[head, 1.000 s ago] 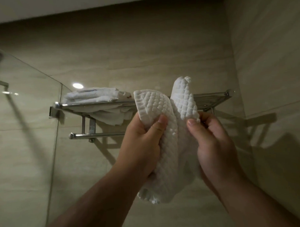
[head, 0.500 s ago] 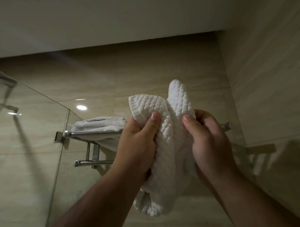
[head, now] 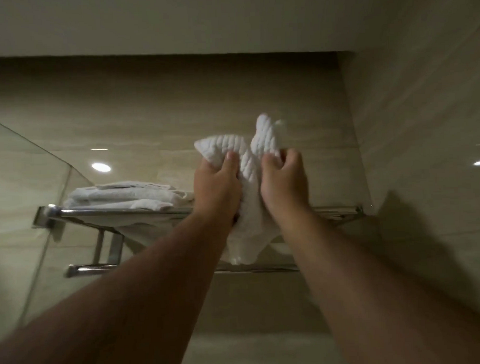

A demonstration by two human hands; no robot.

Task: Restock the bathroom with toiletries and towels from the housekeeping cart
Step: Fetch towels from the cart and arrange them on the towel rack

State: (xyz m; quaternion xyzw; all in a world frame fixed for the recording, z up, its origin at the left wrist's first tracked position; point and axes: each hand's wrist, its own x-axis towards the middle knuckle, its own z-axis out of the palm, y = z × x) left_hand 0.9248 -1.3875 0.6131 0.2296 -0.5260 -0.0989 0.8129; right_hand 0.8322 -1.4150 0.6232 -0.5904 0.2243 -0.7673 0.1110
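Both hands grasp the white waffle towel [head: 248, 169]: the left hand [head: 217, 190] clamps one bunched fold and the right hand [head: 284, 185] clamps the other. The rack shelf [head: 125, 212] runs just below the grip, with folded towels [head: 119, 195] to its left. Recommended: set the bundle on the shelf section beneath and right of the grip, with folds gathered. Let go only once it is supported.

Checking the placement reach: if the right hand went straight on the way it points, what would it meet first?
Probably the tiled wall behind the rack shelf; the right hand, gripping the white towel, looks to be above the shelf's front rail. Depth is unclear.
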